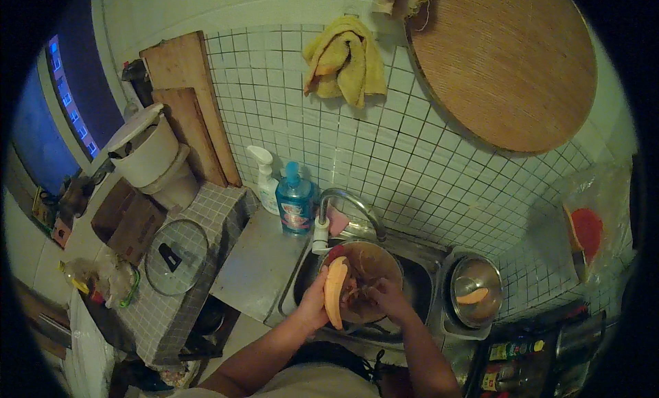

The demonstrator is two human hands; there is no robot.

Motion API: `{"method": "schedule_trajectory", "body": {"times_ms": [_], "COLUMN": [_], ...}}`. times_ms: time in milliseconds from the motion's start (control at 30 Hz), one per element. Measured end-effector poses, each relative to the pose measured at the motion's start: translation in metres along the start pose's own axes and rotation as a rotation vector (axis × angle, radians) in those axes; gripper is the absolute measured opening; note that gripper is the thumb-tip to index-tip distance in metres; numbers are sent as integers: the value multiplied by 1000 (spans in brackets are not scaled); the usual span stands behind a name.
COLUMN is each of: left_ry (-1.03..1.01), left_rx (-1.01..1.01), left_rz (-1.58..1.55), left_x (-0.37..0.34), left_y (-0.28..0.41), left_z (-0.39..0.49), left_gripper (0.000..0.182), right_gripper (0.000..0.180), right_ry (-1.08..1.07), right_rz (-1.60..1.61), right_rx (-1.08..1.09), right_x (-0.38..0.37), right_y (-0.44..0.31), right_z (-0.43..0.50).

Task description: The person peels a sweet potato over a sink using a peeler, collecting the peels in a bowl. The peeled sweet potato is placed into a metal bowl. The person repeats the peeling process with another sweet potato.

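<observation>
My left hand (pixel 313 301) grips a long, curved, peeled orange root vegetable (pixel 336 290), likely a sweet potato, tilted over a round basin (pixel 394 259). Dark reddish peelings (pixel 363 279) lie in the basin, which rests in the steel sink. Over the basin's right side is my right hand (pixel 389 298), its fingers bent near the peelings. Blur and shadow hide whether it holds anything. To the right, a steel bowl (pixel 491 274) contains another peeled orange piece (pixel 472 296).
A curved faucet (pixel 355 194) arches over the basin. Left of it stand a blue soap bottle (pixel 295 207) and a white spray bottle (pixel 265 179). A glass lid (pixel 188 264) lies on the tiled counter. A yellow towel (pixel 345 63) and a round wooden board (pixel 509 68) are at the wall.
</observation>
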State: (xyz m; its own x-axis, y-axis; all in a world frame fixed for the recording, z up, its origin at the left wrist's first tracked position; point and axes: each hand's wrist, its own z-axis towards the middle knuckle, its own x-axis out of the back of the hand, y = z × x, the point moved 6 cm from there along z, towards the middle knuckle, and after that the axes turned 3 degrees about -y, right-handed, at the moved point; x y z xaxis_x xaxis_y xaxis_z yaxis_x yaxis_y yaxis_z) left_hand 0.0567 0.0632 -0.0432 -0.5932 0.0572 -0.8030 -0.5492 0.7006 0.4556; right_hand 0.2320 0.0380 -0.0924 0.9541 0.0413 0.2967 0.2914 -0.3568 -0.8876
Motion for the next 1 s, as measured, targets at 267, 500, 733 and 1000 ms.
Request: {"method": "schedule_trajectory", "body": {"times_ms": [267, 500, 733, 1000], "left_ry": [-79, 63, -29, -147], "left_rx": [-2, -27, 3, 69], "left_rz": [61, 229, 183, -194], "left_x": [20, 20, 0, 27], "left_y": [11, 0, -8, 9], "left_z": [0, 7, -10, 16], "left_gripper": [44, 41, 47, 49], "right_gripper": [25, 26, 22, 22], "right_ry": [276, 229, 147, 27], "right_rz": [-562, -356, -66, 38], "right_rx": [391, 278, 114, 195], "right_x": [-13, -9, -6, -13], "right_y": [-110, -91, -7, -43], "right_z": [-73, -54, -6, -51]}}
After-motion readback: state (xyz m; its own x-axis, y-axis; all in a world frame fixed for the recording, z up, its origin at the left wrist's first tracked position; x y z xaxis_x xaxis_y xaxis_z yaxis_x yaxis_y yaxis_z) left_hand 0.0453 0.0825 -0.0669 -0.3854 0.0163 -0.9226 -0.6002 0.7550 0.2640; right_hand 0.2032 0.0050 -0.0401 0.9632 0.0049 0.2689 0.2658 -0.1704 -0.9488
